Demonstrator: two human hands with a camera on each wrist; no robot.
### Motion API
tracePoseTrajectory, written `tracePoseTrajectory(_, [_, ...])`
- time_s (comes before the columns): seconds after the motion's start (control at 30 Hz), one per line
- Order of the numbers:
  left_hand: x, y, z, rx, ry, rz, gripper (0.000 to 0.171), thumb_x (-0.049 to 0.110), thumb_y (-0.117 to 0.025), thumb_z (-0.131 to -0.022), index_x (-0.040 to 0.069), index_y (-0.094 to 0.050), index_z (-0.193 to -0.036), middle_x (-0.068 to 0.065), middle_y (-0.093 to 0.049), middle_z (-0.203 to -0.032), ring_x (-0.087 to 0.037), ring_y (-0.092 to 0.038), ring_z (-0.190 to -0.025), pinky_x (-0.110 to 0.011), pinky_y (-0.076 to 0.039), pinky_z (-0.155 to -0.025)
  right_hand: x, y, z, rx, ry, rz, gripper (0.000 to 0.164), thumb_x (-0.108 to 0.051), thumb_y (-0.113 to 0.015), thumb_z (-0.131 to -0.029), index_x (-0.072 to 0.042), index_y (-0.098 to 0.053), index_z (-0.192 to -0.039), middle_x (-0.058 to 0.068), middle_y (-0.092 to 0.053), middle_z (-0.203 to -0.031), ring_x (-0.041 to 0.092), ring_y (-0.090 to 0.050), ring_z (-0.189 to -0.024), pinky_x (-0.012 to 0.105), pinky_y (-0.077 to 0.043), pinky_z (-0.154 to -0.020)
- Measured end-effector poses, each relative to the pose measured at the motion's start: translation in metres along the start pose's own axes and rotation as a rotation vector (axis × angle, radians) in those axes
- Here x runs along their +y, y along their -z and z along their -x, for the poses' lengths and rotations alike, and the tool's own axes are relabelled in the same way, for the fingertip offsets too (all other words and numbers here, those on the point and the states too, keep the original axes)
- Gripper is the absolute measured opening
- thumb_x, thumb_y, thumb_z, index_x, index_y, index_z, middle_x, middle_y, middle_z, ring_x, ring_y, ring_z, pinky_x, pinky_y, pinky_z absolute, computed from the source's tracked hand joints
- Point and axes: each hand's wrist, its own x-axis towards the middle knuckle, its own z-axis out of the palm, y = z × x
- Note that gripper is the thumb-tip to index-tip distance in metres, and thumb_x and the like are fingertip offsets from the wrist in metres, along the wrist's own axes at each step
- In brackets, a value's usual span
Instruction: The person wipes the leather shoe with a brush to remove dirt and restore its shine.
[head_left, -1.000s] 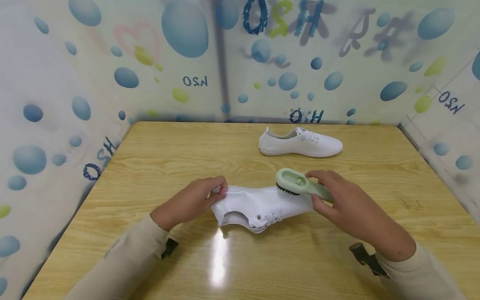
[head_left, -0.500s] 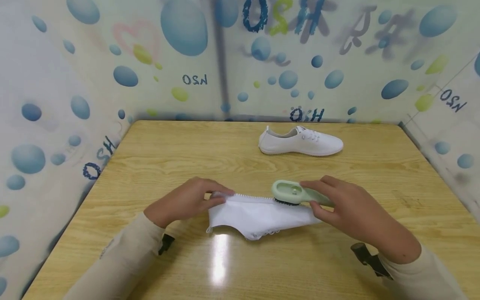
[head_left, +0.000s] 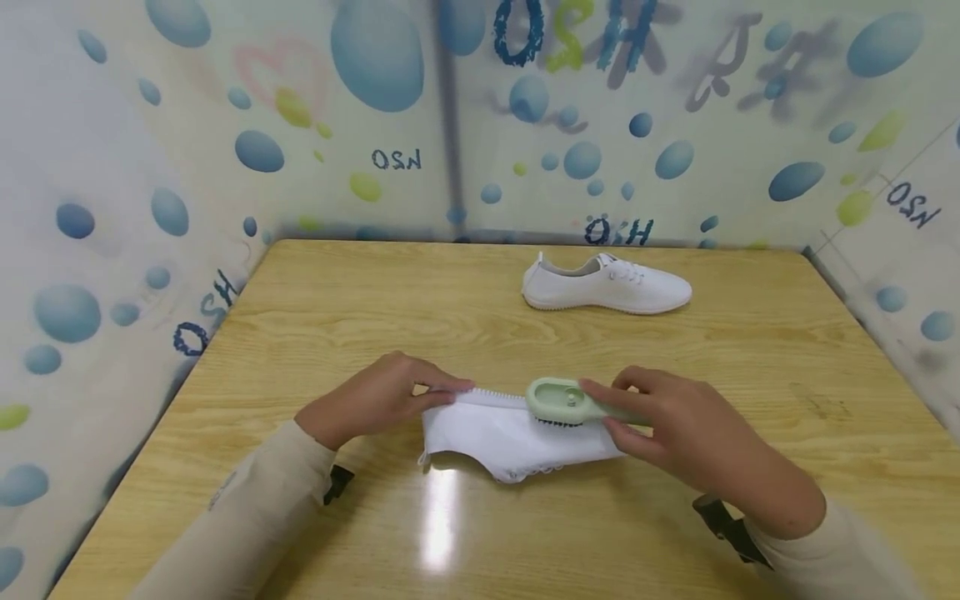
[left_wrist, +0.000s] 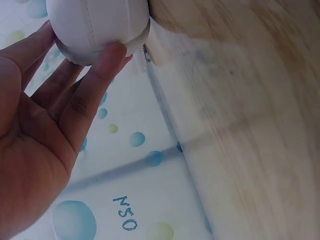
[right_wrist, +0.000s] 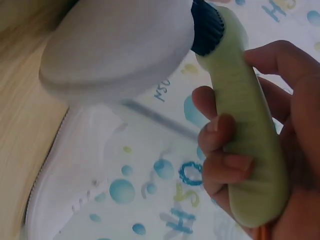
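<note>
A white shoe (head_left: 510, 433) lies tipped on its side, its ridged sole edge facing up and away and its laces toward me. My left hand (head_left: 386, 400) pinches it at the heel; in the left wrist view the thumb and fingers (left_wrist: 95, 80) hold the heel (left_wrist: 100, 25) from both sides. In my right hand (head_left: 690, 417) is a pale green brush (head_left: 558, 402), gripped by its handle (right_wrist: 250, 145). Its dark bristles (right_wrist: 207, 27) touch the shoe's side just below the sole edge, around the middle of the shoe. The toe is partly hidden behind the right hand.
A second white shoe (head_left: 607, 285) stands upright toward the back of the wooden table (head_left: 360, 300), toe to the right. A wall with printed blue and green drops (head_left: 378, 58) rises directly behind the table's far edge.
The white shoe has been rolled so its opening no longer shows and more of its side faces up. The brush has come down and left along the shoe. My left fingers have shifted slightly.
</note>
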Motion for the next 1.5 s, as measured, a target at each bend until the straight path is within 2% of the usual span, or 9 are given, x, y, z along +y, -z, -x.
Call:
tracePoseTrajectory(0.17, [0.000, -0.001, -0.002, 0.004, 0.008, -0.010, 0.033, 0.018, -0.069, -0.094, 0.025, -0.069, -0.127, 0.004, -0.073, -0.118, -0.006, -0.069, -0.107, -0.023, -0.055, -0.083, -0.008, -0.016, -0.010, 0.057, 0.073, 0.042, 0.046, -0.022, -0.077, -0.085, -0.024, -0.067, -0.131, 0.001, -0.065, -0.097, 0.009, -0.053, -0.071, 0.021, -0.044, -0.055])
tracePoseTrajectory(0.3, [-0.003, -0.001, -0.004, 0.007, -0.001, -0.015, 0.033, 0.018, -0.069, -0.095, 0.026, -0.069, -0.127, 0.005, -0.073, -0.117, -0.006, -0.069, -0.106, -0.022, -0.055, -0.081, -0.014, -0.025, -0.019, 0.061, 0.060, 0.054, 0.044, -0.023, -0.076, -0.088, -0.024, -0.067, -0.131, 0.003, -0.065, -0.099, 0.012, -0.057, -0.075, 0.026, -0.047, -0.055])
tracePoseTrajectory(0.37, [-0.004, -0.002, -0.005, 0.008, 0.001, -0.015, 0.033, 0.019, -0.068, -0.095, 0.026, -0.069, -0.127, 0.005, -0.073, -0.117, -0.006, -0.069, -0.106, -0.022, -0.055, -0.081, -0.019, -0.025, -0.022, 0.030, 0.026, 0.054, 0.047, -0.021, -0.078, -0.087, -0.025, -0.066, -0.132, 0.003, -0.065, -0.100, 0.013, -0.058, -0.076, 0.027, -0.048, -0.056])
tracePoseTrajectory(0.6, [-0.003, -0.001, -0.004, 0.016, 0.011, -0.025, 0.034, 0.019, -0.067, -0.096, 0.027, -0.067, -0.129, 0.006, -0.072, -0.119, -0.007, -0.068, -0.108, -0.024, -0.055, -0.083, -0.019, -0.001, -0.020, -0.119, -0.096, -0.001, 0.048, -0.022, -0.075, -0.091, -0.029, -0.063, -0.136, 0.000, -0.062, -0.097, 0.007, -0.052, -0.071, 0.024, -0.044, -0.058])
tracePoseTrajectory(0.77, [-0.001, -0.001, -0.004, 0.011, 0.011, -0.014, 0.034, 0.020, -0.067, -0.096, 0.027, -0.067, -0.129, 0.006, -0.072, -0.121, -0.007, -0.068, -0.111, -0.026, -0.056, -0.086, -0.014, 0.013, -0.013, -0.171, -0.117, -0.014, 0.047, -0.024, -0.075, -0.090, -0.030, -0.063, -0.135, -0.002, -0.061, -0.095, 0.002, -0.046, -0.065, 0.020, -0.039, -0.055])
tracePoseTrajectory(0.93, [0.001, -0.001, -0.006, 0.021, -0.001, -0.029, 0.034, 0.019, -0.067, -0.096, 0.026, -0.068, -0.129, 0.005, -0.071, -0.121, -0.008, -0.067, -0.112, -0.028, -0.056, -0.087, -0.011, 0.026, -0.002, -0.146, -0.125, 0.035, 0.046, -0.024, -0.077, -0.088, -0.031, -0.066, -0.132, -0.006, -0.060, -0.093, -0.001, -0.040, -0.060, 0.020, -0.033, -0.051])
tracePoseTrajectory(1.03, [0.002, 0.000, -0.007, 0.023, -0.003, -0.036, 0.033, 0.019, -0.067, -0.096, 0.026, -0.068, -0.128, 0.005, -0.072, -0.121, -0.008, -0.067, -0.111, -0.028, -0.056, -0.085, -0.014, 0.024, -0.002, -0.114, -0.105, 0.046, 0.046, -0.023, -0.078, -0.086, -0.030, -0.067, -0.131, -0.006, -0.060, -0.092, -0.001, -0.040, -0.059, 0.020, -0.034, -0.050])
tracePoseTrajectory(1.2, [-0.001, -0.001, -0.007, 0.023, 0.010, -0.040, 0.032, 0.019, -0.067, -0.096, 0.026, -0.068, -0.128, 0.005, -0.072, -0.120, -0.008, -0.068, -0.110, -0.025, -0.055, -0.083, -0.024, 0.005, -0.014, -0.085, -0.064, 0.068, 0.047, -0.023, -0.078, -0.087, -0.029, -0.066, -0.131, -0.002, -0.062, -0.094, 0.004, -0.048, -0.065, 0.020, -0.037, -0.052])
tracePoseTrajectory(1.5, [-0.004, -0.002, -0.006, 0.022, 0.011, -0.032, 0.032, 0.021, -0.064, -0.098, 0.025, -0.067, -0.129, 0.007, -0.071, -0.123, -0.007, -0.067, -0.112, -0.026, -0.055, -0.085, -0.030, -0.028, -0.025, 0.025, -0.011, 0.092, 0.046, -0.027, -0.078, -0.088, -0.027, -0.066, -0.132, 0.002, -0.064, -0.097, 0.012, -0.058, -0.072, 0.025, -0.045, -0.053])
